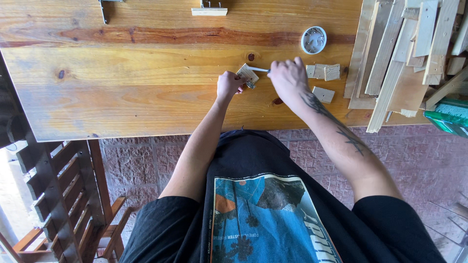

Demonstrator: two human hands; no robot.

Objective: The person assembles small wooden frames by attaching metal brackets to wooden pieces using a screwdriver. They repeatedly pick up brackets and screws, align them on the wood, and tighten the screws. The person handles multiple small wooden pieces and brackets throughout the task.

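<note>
Two bare hands work at the middle of a varnished pine table (122,92), which serves as the reference for all positions below. The left hand (228,84) is closed around a small wooden block (247,73), pinching it on edge just above the tabletop. The right hand (287,75) is curled shut over a thin metal tool (259,69) whose tip meets the block; what kind of tool it is cannot be told. A small metal fitting (251,84) shows just under the block.

On the table to the right of the hands lie several cut wooden squares (323,93). Beyond them, toward the far edge, stands a round white tub (313,40) of small metal hardware. A pile of rough timber offcuts (399,53) covers the table's right end. At the far edge lie a pale wood strip (209,11) and a metal bracket (104,10).

Below the near edge, the floor (429,160) is reddish paving. A slatted wooden chair (63,195) stands under the table's left end.
</note>
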